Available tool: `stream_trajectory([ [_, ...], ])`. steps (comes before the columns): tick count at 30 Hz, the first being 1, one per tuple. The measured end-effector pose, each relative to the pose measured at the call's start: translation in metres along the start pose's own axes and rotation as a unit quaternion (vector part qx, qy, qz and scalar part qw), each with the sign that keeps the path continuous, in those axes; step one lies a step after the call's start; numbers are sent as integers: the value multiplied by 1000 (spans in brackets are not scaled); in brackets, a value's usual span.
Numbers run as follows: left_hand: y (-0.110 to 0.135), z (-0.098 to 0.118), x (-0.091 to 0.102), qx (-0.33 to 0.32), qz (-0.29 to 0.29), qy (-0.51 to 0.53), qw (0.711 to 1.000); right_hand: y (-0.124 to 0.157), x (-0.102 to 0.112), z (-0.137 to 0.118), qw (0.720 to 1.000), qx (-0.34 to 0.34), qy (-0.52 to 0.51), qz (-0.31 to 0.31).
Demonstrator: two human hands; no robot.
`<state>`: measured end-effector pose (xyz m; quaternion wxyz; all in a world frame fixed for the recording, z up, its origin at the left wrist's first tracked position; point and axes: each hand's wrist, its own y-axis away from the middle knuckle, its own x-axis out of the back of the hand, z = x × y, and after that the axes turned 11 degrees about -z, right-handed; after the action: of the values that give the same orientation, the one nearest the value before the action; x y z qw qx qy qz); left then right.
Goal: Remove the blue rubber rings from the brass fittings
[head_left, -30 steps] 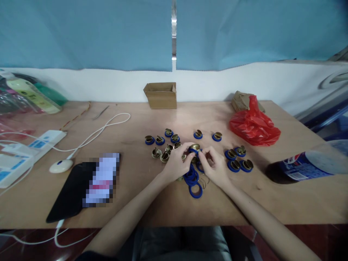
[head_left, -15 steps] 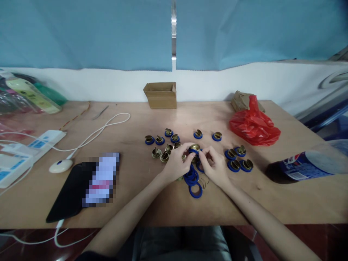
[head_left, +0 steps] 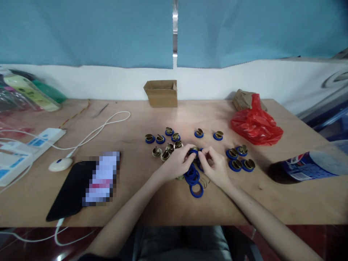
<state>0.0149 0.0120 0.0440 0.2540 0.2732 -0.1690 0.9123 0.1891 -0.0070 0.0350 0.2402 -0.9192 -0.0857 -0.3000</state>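
My left hand (head_left: 178, 162) is closed on a round brass-coloured metal fitting (head_left: 194, 148) with a blue ring at its edge. The thumb and fingers of my right hand (head_left: 216, 165) pinch the ring's right side; the fingertips partly hide it. Below the hands lie a pile of loose blue rings (head_left: 197, 190) and a few thin wire loops (head_left: 206, 182). Left of my left hand stand several fittings without blue rings (head_left: 157, 152). Fittings with blue rings sit behind them (head_left: 149, 138), farther back (head_left: 199, 133) and right of my right hand (head_left: 235, 165).
An open cardboard box (head_left: 162, 98) stands by the wall. At right are a red plastic bag (head_left: 255, 127) and a cola bottle (head_left: 301, 167) lying on its side. Two phones, one dark (head_left: 69, 192), a white cable (head_left: 92, 134) and a power strip (head_left: 38, 146) occupy the left.
The fitting between my hands has tilted slightly and shows less of its brass top. Both hands stay in nearly the same place; the whole view has shifted a little.
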Motion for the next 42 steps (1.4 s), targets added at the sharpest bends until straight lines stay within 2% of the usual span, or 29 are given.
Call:
stream_trajectory([
  [8,-1,-1,0,12,1,4,1000,0,0,2,1000,-4,4,-8],
  [17,-3,-1,-5,4,34,34,999,-1,0,3,1000,-12,2,7],
  [23,-3,-7,-8,-15,57,62,996,-2,0,4,999,-23,-30,11],
  [33,-4,-6,-11,-27,105,130,986,-3,-3,6,996,-27,-78,-17],
  [42,-4,-5,-14,-28,106,192,975,-3,-6,9,993,-36,-111,3],
])
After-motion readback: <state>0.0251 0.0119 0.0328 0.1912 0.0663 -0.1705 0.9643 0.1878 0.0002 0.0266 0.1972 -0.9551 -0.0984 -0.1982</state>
